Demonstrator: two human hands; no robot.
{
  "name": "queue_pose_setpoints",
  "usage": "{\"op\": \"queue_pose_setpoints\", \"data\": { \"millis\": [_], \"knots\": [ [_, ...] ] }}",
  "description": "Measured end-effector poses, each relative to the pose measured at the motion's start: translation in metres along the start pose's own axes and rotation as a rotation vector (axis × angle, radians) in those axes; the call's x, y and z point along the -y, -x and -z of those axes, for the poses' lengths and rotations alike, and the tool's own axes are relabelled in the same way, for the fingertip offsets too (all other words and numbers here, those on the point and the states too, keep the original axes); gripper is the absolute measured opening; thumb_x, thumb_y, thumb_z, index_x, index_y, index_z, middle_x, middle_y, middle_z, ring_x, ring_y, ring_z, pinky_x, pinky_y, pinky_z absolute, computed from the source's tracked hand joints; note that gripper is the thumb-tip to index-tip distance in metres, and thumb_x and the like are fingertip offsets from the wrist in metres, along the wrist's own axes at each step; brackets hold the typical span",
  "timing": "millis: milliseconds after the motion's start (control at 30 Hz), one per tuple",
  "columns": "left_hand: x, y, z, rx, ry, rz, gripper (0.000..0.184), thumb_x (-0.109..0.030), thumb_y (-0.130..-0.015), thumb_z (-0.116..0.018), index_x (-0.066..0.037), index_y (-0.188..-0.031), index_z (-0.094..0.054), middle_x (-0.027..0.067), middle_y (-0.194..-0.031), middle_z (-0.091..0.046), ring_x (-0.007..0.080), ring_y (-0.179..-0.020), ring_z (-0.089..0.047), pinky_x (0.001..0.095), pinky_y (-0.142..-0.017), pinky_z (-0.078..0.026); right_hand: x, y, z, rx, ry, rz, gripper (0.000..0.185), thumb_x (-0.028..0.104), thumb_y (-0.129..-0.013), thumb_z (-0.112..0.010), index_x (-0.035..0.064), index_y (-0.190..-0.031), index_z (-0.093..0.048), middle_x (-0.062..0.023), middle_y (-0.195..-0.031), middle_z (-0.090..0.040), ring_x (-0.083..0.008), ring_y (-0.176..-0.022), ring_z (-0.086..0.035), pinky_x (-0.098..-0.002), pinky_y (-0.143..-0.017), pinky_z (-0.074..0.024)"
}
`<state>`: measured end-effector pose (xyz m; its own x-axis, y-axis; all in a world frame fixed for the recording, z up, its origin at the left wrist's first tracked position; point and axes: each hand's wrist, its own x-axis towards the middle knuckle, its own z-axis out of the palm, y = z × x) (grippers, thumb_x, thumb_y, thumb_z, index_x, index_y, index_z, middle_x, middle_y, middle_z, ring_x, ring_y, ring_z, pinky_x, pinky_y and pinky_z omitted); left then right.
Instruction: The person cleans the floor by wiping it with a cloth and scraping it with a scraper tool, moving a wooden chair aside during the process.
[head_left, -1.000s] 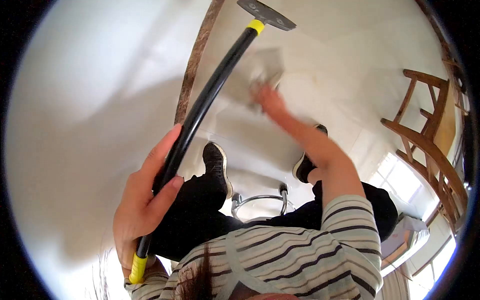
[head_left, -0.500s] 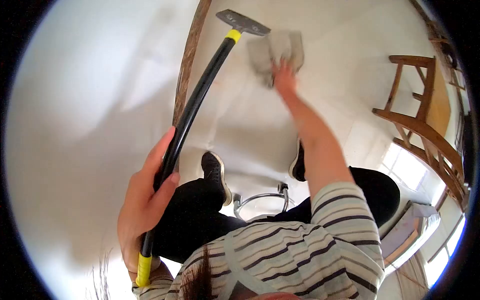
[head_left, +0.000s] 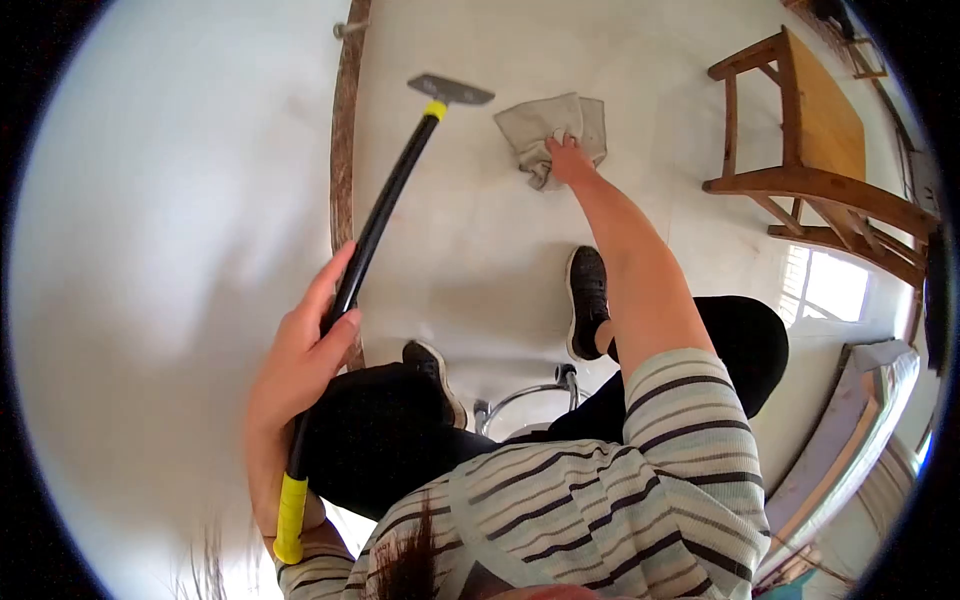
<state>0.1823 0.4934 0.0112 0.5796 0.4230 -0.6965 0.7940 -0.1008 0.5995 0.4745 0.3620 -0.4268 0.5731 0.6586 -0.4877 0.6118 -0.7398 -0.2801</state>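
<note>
My left hand [head_left: 305, 355] is wrapped round the black shaft of a long-handled scraper [head_left: 385, 205]. Its yellow grip end lies along my forearm, and its flat metal head points away from me, held above the floor [head_left: 460, 230]. Farther out, my right hand [head_left: 572, 160] presses on a grey-beige cloth [head_left: 540, 125] spread on the pale floor. The fingers are bent onto the cloth, and part of it is bunched under them. The scraper head is to the left of the cloth, apart from it.
A brown wooden skirting strip [head_left: 345, 130] runs along the foot of the white wall [head_left: 170, 250] on the left. To the right is a wooden chair [head_left: 800, 120]. A chrome stool base [head_left: 525, 395] with casters sits between my feet, and a padded item [head_left: 850, 440] lies at lower right.
My right hand and the cloth have shifted slightly toward me. The scraper head has moved left and down a little. The view has turned, and my right shoe now shows more fully.
</note>
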Motion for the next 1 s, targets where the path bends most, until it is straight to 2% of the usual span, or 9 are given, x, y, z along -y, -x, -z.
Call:
{"op": "queue_pose_setpoints", "data": {
  "millis": [100, 167, 333, 433, 600, 733, 933, 967, 1000],
  "knots": [
    [-0.005, 0.001, -0.002, -0.001, 0.029, -0.022, 0.057, -0.006, -0.088, -0.048, -0.011, -0.141, -0.029, -0.0024, -0.063, -0.040, 0.0059, -0.052, -0.038, 0.0224, -0.049, -0.034, 0.006, 0.037, 0.030, 0.035, -0.029, 0.058, 0.067, 0.009, -0.078, -0.059, 0.0142, -0.139, -0.031, -0.0210, -0.137, -0.035, -0.0350, -0.123, -0.039, -0.0421, -0.100, -0.0366],
    [0.004, 0.001, -0.001, -0.014, 0.040, -0.081, 0.056, -0.007, -0.089, -0.047, -0.010, -0.141, -0.027, -0.0008, -0.062, -0.043, 0.0076, -0.048, -0.040, 0.0232, -0.046, -0.035, -0.008, 0.051, -0.036, 0.109, 0.098, 0.159, 0.069, 0.001, -0.076, -0.057, 0.0169, -0.138, -0.033, -0.0193, -0.129, -0.045, -0.0344, -0.118, -0.045, -0.0425, -0.097, -0.0386],
    [0.010, -0.021, -0.003, -0.083, 0.071, -0.207, 0.058, -0.009, -0.089, -0.047, -0.007, -0.142, -0.023, 0.0015, -0.062, -0.045, 0.0094, -0.045, -0.041, 0.0242, -0.044, -0.035, 0.015, 0.111, 0.031, 0.118, 0.006, 0.177, 0.042, 0.007, -0.079, -0.057, 0.0108, -0.121, -0.053, -0.0170, -0.121, -0.052, -0.0349, -0.106, -0.053, -0.0427, -0.091, -0.0430],
    [0.010, -0.024, -0.016, -0.105, 0.149, -0.279, 0.059, -0.010, -0.089, -0.048, -0.005, -0.141, -0.021, 0.0024, -0.062, -0.046, 0.0106, -0.044, -0.042, 0.0252, -0.042, -0.035, -0.002, 0.091, 0.056, -0.305, -0.168, 0.406, 0.040, 0.002, -0.078, -0.048, 0.0125, -0.115, -0.058, -0.0159, -0.106, -0.059, -0.0321, -0.103, -0.056, -0.0397, -0.087, -0.0451],
    [0.022, -0.013, -0.034, -0.030, 0.358, -0.383, 0.063, -0.014, -0.088, -0.049, -0.005, -0.142, -0.018, 0.0016, -0.067, -0.047, 0.0105, -0.046, -0.044, 0.0245, -0.039, -0.034, 0.005, 0.166, 0.221, -0.436, -0.101, 0.401, 0.044, 0.002, -0.074, -0.047, 0.0113, -0.116, -0.059, -0.0163, -0.107, -0.061, -0.0324, -0.097, -0.058, -0.0376, -0.084, -0.0456],
    [0.013, 0.030, -0.039, -0.007, 0.449, -0.443, 0.059, -0.014, -0.089, -0.049, -0.004, -0.140, -0.022, 0.0008, -0.068, -0.045, 0.0078, -0.044, -0.040, 0.0204, -0.036, -0.029, -0.010, 0.270, 0.292, -0.406, -0.447, 0.364, 0.044, 0.005, -0.076, -0.050, 0.0145, -0.119, -0.058, -0.0122, -0.096, -0.063, -0.0274, -0.082, -0.061, -0.0363, -0.072, -0.0494],
    [0.014, 0.072, -0.049, -0.038, 0.456, -0.558, 0.052, -0.012, -0.092, -0.045, -0.003, -0.139, -0.026, -0.0007, -0.067, -0.041, 0.0043, -0.043, -0.036, 0.0168, -0.035, -0.027, -0.097, 0.346, 0.185, -0.571, -0.730, 0.098, 0.041, 0.009, -0.079, -0.053, 0.0051, -0.120, -0.055, -0.0084, -0.075, -0.060, -0.0118, -0.062, -0.055, -0.0305, -0.058, -0.0460],
    [0.011, 0.078, -0.059, -0.071, 0.435, -0.539, 0.051, -0.012, -0.093, -0.043, -0.003, -0.139, -0.026, -0.0009, -0.067, -0.040, 0.0040, -0.043, -0.035, 0.0164, -0.035, -0.027, -0.128, 0.351, 0.130, -0.760, -0.664, 0.195, 0.039, 0.008, -0.079, -0.054, 0.0033, -0.118, -0.055, -0.0088, -0.076, -0.060, -0.0139, -0.064, -0.056, -0.0312, -0.059, -0.0465],
    [0.008, 0.077, -0.057, -0.057, 0.427, -0.541, 0.051, -0.012, -0.093, -0.043, -0.003, -0.139, -0.026, -0.0009, -0.067, -0.040, 0.0040, -0.043, -0.035, 0.0164, -0.035, -0.027, -0.136, 0.367, 0.084, -0.621, -0.940, 0.019, 0.036, 0.007, -0.080, -0.055, 0.0025, -0.116, -0.057, -0.0119, -0.083, -0.064, -0.0182, -0.068, -0.058, -0.0344, -0.065, -0.0479]
  ]
}}
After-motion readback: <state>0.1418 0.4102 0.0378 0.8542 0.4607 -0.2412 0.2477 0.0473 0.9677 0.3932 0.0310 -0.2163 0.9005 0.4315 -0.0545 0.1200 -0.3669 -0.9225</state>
